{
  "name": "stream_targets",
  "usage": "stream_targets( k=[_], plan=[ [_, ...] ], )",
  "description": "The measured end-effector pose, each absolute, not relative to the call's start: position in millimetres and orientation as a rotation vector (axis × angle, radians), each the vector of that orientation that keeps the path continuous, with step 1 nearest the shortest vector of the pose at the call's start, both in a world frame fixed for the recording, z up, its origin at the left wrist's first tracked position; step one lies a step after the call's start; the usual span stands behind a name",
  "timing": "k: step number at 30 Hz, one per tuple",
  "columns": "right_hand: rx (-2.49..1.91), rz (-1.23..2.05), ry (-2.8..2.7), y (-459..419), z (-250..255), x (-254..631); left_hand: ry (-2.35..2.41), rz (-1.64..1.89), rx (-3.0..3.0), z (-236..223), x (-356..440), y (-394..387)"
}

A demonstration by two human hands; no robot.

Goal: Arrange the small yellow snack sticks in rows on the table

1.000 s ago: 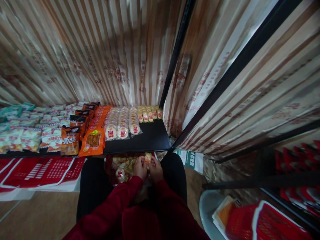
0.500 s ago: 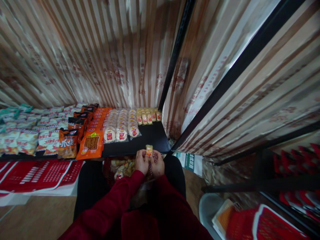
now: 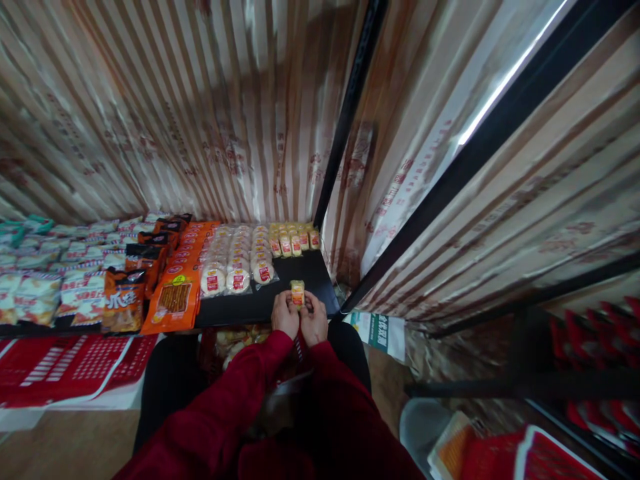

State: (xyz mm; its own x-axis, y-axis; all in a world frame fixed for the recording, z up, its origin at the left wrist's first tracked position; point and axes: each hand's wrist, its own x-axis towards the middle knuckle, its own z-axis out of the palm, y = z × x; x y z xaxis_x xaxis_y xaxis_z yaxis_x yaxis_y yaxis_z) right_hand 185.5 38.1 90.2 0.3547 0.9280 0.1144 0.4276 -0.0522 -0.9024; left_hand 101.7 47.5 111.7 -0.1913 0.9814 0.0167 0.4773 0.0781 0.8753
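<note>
Pinching a small glossy yellow packet [image 3: 297, 293], left hand [image 3: 285, 315] and right hand [image 3: 314, 320] hover over the smooth black shelf [image 3: 260, 308].

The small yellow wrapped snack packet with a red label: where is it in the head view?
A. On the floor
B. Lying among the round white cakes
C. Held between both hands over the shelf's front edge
C: the small yellow wrapped snack packet is pinched between the left hand and right hand above the black shelf.

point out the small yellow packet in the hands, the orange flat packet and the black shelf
small yellow packet [image 3: 297, 293]: head view, middle of its wrapper front.
orange flat packet [image 3: 171, 301]: head view, its clear window.
black shelf [image 3: 310, 277]: head view, bare top near its right end.
</note>
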Motion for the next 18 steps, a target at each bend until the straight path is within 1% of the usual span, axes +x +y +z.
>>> stream_targets(
  k=[4, 11, 18],
  plan=[
    [-1.649, 0.652, -1.184, 47.2, 89.0, 184.2, 1.760, 0.987, 1.426, 114.7, 108.4, 58.8],
    [-1.666, 0.695, -1.180, 69.2, 68.0, 198.9, 1.779, 0.912, 1.402, 120.8, 117.2, 73.4],
    [-1.724, 0.653, -1.135, 78.9, 80.5, 197.2, 1.810, 0.849, 1.396, 122.1, 124.2, 89.2]
  ],
)
